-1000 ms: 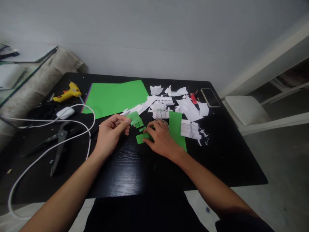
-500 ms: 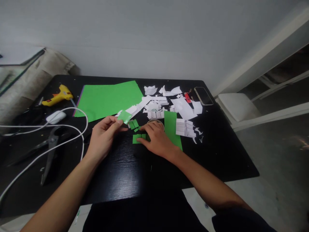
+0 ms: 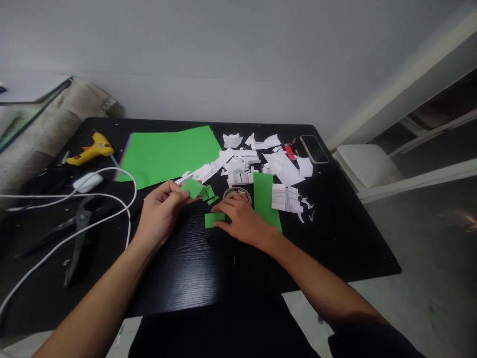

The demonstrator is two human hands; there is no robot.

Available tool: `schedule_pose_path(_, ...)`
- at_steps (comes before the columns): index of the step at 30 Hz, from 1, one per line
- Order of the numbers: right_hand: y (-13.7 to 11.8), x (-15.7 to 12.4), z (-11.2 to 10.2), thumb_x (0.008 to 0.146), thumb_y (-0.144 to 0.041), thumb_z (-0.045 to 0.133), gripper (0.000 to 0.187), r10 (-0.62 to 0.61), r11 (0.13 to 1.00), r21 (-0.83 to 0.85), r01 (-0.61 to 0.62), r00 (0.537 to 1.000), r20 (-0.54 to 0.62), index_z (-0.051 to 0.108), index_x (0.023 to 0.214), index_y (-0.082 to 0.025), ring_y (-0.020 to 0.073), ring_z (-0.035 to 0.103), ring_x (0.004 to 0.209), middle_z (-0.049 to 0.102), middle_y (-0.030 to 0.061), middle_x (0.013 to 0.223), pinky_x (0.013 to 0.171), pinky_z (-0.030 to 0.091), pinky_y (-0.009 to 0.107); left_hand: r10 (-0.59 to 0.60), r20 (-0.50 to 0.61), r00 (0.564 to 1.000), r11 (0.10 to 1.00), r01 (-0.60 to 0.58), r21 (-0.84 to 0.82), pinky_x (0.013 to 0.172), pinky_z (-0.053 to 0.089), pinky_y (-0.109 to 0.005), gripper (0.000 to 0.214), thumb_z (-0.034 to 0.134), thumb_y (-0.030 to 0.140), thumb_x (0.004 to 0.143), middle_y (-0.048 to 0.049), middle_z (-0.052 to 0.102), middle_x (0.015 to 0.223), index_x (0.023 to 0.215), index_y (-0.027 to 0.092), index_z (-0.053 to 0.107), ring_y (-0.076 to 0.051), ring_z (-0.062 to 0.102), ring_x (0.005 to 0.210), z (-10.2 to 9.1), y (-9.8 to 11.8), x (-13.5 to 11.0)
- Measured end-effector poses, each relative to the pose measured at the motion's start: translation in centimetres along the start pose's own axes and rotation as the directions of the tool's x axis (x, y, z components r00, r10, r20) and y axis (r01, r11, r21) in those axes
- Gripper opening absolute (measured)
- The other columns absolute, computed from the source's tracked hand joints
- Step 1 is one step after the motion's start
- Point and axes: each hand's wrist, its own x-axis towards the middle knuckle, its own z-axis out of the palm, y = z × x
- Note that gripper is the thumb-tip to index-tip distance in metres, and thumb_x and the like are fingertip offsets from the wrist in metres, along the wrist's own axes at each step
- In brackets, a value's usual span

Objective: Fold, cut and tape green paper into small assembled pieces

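My left hand [image 3: 161,213] is pinched on a small green paper square [image 3: 192,187], held just above the black table [image 3: 186,268]. My right hand [image 3: 242,219] lies on the table with its fingers pressing a green paper piece [image 3: 213,219] flat against the surface. Between the two hands lie a few small green scraps [image 3: 207,194]. A roll of tape [image 3: 237,192] shows just behind my right hand's fingers. A green paper strip [image 3: 265,198] lies to the right of that hand.
A large green sheet [image 3: 167,151] lies at the back left. White paper cuttings [image 3: 261,164] are scattered behind and right. A phone [image 3: 314,148], a yellow glue gun [image 3: 89,150], a white cable [image 3: 74,219] and pliers [image 3: 76,233] also sit on the table. A white seat [image 3: 367,164] stands right.
My left hand has lifted the green square off the pile and holds it a little higher. My right hand has slid slightly left on the green piece. The view shifted a little.
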Motion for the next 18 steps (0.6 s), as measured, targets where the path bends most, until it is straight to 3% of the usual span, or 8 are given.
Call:
schedule_pose_path(6, 0.0, 0.4, -0.3, 0.093, -0.028, 0.086, 0.023, 0.001, 0.995, 0.095, 0.006, 0.997, -0.075, 0.077, 0.112, -0.019, 0.0280, 0.068, 0.114, 0.080, 0.0082, 0.111, 0.109, 0.049, 0.047, -0.003, 0.015, 1.000, 0.995, 0.005, -0.104, 0.090, 0.069, -0.042, 0.029, 0.079, 0.020, 0.073, 0.0015, 0.061, 0.065, 0.061, 0.020, 0.053, -0.018, 0.072, 0.078, 0.4, 0.5, -0.3)
schedule_pose_path(10, 1.2, -0.1, -3.3, 0.096, -0.024, 0.080, 0.016, 0.115, 0.988, 0.125, -0.093, 0.976, -0.185, 0.078, 0.111, -0.024, 0.0291, 0.070, 0.114, 0.080, 0.0083, 0.114, 0.103, 0.053, 0.051, -0.008, 0.044, 0.999, 0.992, 0.014, -0.129, 0.091, 0.068, -0.044, 0.030, 0.078, 0.019, 0.074, -0.0035, 0.070, 0.079, 0.063, 0.020, 0.051, -0.024, 0.076, 0.094, 0.5, 0.7, -0.4)
schedule_pose_path(12, 2.7, -1.1, -5.9, 0.095, -0.027, 0.081, 0.025, 0.277, 0.960, 0.113, -0.255, 0.926, -0.257, 0.077, 0.119, -0.024, 0.0328, 0.069, 0.118, 0.078, 0.0112, 0.121, 0.103, 0.054, 0.057, -0.001, 0.065, 0.998, 0.992, 0.009, -0.125, 0.092, 0.068, -0.046, 0.029, 0.077, 0.020, 0.076, -0.0052, 0.072, 0.084, 0.064, 0.019, 0.050, -0.025, 0.076, 0.097, 0.4, 0.6, -0.4)
schedule_pose_path(14, 4.5, -2.7, -8.6, 0.092, -0.031, 0.082, 0.033, 0.437, 0.897, 0.085, -0.434, 0.841, -0.321, 0.076, 0.124, -0.023, 0.0362, 0.069, 0.121, 0.077, 0.0139, 0.127, 0.104, 0.053, 0.062, 0.007, 0.078, 0.997, 0.992, 0.003, -0.123, 0.094, 0.067, -0.046, 0.028, 0.076, 0.020, 0.077, -0.0040, 0.069, 0.081, 0.065, 0.019, 0.051, -0.023, 0.075, 0.094, 0.2, 0.4, -0.3)
schedule_pose_path(16, 6.2, -4.5, -10.7, 0.088, -0.028, 0.083, 0.040, 0.536, 0.821, 0.015, -0.570, 0.763, -0.361, 0.076, 0.127, -0.020, 0.0395, 0.068, 0.126, 0.075, 0.0167, 0.131, 0.107, 0.052, 0.064, 0.003, 0.085, 0.996, 0.991, 0.009, -0.134, 0.096, 0.067, -0.044, 0.027, 0.078, 0.020, 0.078, -0.0019, 0.066, 0.077, 0.066, 0.019, 0.054, -0.021, 0.074, 0.092, 0.0, 0.2, -0.3)
schedule_pose_path(18, 7.3, -6.0, -11.9, 0.088, -0.027, 0.081, 0.041, 0.593, 0.764, -0.043, -0.644, 0.726, -0.348, 0.076, 0.128, -0.019, 0.0401, 0.069, 0.125, 0.076, 0.0177, 0.131, 0.107, 0.053, 0.062, -0.016, 0.092, 0.996, 0.989, 0.029, -0.145, 0.097, 0.066, -0.042, 0.026, 0.080, 0.022, 0.077, -0.0013, 0.065, 0.077, 0.068, 0.019, 0.057, -0.021, 0.074, 0.094, -0.1, 0.1, -0.3)
